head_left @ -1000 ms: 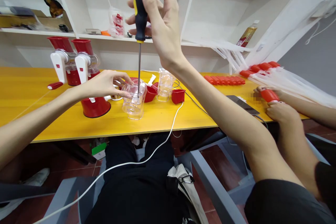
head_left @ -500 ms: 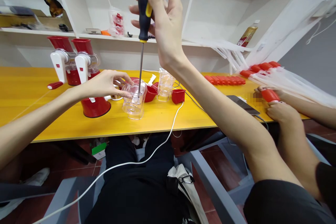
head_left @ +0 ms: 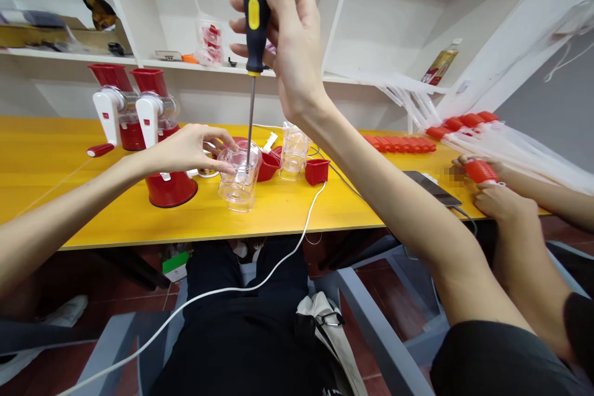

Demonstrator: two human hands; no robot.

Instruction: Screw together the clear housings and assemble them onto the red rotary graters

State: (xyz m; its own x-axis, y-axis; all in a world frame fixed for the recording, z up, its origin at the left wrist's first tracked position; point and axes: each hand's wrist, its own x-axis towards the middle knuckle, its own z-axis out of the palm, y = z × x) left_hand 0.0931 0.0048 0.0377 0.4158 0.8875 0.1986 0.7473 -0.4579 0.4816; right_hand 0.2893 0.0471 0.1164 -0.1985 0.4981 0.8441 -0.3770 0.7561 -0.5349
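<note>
Fingers wrapped around its black-and-yellow handle, my right hand [head_left: 294, 31] holds a screwdriver [head_left: 257, 18] upright. The shaft points down into a clear plastic housing [head_left: 239, 189] on the table; its tip shows through the plastic. My left hand [head_left: 204, 148] grips the housing's upper rim between thumb and fingers. Just behind lie red plastic parts [head_left: 268, 167] with a small white piece [head_left: 269, 142]. A second clear housing [head_left: 293, 151] and a red hopper [head_left: 317, 171] stand to the right.
Two red-and-white rotary graters [head_left: 148, 111] stand at the left of the yellow table [head_left: 106, 216]. A white cable [head_left: 260, 288] hangs over the front edge. At the right, a co-worker's hands [head_left: 501, 198] hold a red part [head_left: 481, 171] near a dark tablet-like device [head_left: 431, 189].
The screwdriver's handle has turned, so its yellow patches now face me. My left hand keeps its grip on the clear housing. The whole view has shifted slightly.
</note>
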